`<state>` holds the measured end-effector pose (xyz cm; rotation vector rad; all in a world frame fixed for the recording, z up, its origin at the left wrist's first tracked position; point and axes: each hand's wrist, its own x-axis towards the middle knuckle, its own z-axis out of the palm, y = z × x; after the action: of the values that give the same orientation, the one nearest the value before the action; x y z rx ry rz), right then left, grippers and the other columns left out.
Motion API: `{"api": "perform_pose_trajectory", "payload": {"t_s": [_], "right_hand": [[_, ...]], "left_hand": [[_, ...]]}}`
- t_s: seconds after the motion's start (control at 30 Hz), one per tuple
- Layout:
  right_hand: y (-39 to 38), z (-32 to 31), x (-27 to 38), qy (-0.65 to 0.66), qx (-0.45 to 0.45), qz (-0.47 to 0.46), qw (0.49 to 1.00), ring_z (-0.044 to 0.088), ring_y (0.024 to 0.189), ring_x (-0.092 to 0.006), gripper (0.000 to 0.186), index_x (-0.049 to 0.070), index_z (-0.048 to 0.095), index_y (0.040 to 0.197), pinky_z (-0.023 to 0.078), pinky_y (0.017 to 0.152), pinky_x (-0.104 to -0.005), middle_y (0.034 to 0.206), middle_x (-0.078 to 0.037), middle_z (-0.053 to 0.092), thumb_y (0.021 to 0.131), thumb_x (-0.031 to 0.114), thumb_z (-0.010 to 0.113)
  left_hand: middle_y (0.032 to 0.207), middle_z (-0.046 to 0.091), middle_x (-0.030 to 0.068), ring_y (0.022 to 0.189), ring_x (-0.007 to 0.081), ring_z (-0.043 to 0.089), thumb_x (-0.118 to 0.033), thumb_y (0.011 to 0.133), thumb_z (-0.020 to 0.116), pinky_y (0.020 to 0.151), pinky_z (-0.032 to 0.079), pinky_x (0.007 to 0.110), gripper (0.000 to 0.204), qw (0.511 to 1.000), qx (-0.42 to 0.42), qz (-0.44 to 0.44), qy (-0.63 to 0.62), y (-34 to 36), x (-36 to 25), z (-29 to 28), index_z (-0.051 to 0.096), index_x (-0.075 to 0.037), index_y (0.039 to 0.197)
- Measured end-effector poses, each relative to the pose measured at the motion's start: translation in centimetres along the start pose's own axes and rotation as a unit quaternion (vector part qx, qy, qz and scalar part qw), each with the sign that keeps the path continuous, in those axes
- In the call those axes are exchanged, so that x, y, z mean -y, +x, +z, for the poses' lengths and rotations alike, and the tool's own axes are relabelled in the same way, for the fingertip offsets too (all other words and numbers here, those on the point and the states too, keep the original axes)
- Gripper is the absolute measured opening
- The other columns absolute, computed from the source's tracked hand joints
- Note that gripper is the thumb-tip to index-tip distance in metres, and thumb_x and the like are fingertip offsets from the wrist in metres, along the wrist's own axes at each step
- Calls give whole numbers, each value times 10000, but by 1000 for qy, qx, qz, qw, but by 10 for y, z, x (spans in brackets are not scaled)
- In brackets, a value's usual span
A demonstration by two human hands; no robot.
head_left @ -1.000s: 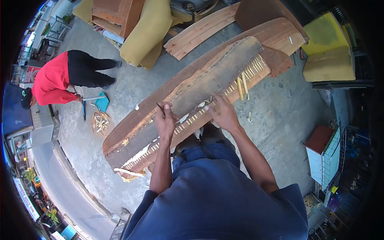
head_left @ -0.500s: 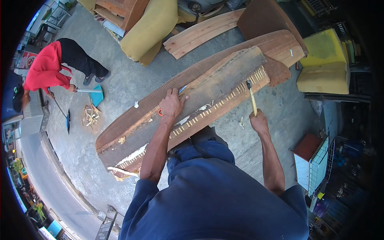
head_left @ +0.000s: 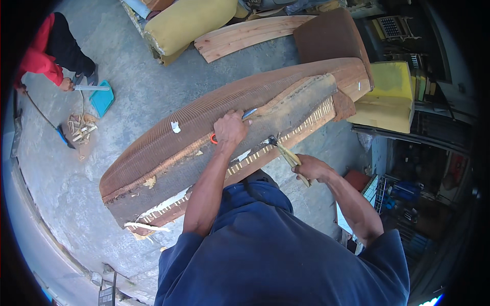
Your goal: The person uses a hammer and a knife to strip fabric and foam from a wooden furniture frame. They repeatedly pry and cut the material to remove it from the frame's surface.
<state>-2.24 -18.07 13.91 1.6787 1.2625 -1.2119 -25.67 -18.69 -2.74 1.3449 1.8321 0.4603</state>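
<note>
A long curved upholstered furniture piece (head_left: 168, 127), covered in brown ribbed fabric, lies across in front of me. A dark cloth strip runs along it, and its near wooden edge bears a row of short pale marks (head_left: 319, 116). My left hand (head_left: 229, 127) rests on it, closed round a slim tool with a pale metal tip (head_left: 249, 113) and an orange-red ring end. My right hand (head_left: 312, 168) grips pincers (head_left: 289, 155) with yellowish handles, which stand apart. The pincers' dark head is at the near edge, among the pale marks.
At the far left a person in red holds a broom (head_left: 46, 120) and a teal dustpan (head_left: 102, 98) beside a scrap pile (head_left: 81, 127). Behind the piece lie a curved plank (head_left: 250, 34) and a yellow cushion (head_left: 189, 25). A yellow chair (head_left: 385, 97) stands right.
My right hand has moved the pincers left along the near edge, and their handles have spread. The view has shifted; my left hand stays on the piece with its tool.
</note>
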Motion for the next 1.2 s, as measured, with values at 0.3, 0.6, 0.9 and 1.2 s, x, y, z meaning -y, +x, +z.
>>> {"api": "perform_pose_trajectory", "payload": {"t_s": [0.3, 0.6, 0.9, 1.2], "right_hand": [[17, -41, 77, -179, 88, 118, 973, 727, 726, -297, 320, -135, 575, 1127, 635, 514, -502, 888, -238, 662, 980, 147, 606], [4, -2, 40, -193, -60, 55, 978, 731, 714, -413, 426, -138, 661, 998, 575, 635, -480, 818, -307, 705, 1016, 284, 605], [24, 53, -32, -100, -182, -31, 978, 686, 954, -524, 408, -111, 619, 1099, 543, 859, -550, 950, -362, 690, 1032, 288, 572], [60, 143, -100, 115, -234, -116, 958, 681, 941, -503, 275, 17, 593, 1166, 539, 818, -531, 943, -286, 703, 1028, 255, 603]], "left_hand": [[1132, 717, 132, 1072, 357, 701, -451, 871, 760, 881, 561, 509, 415, 999, 18, 19, -45, 2, 10, -3, 741, -109, 1104], [1075, 729, 132, 1039, 363, 708, -448, 869, 761, 867, 555, 514, 402, 999, 7, 19, -50, 5, 12, -4, 741, -94, 1059], [1057, 731, 148, 1012, 375, 713, -450, 863, 759, 859, 558, 512, 399, 1000, -1, 16, -27, 5, 5, -6, 743, -95, 1044], [1120, 740, 126, 1061, 362, 701, -547, 838, 761, 908, 541, 495, 498, 1000, 18, -16, 17, 8, 3, -5, 756, -128, 1106]]}}
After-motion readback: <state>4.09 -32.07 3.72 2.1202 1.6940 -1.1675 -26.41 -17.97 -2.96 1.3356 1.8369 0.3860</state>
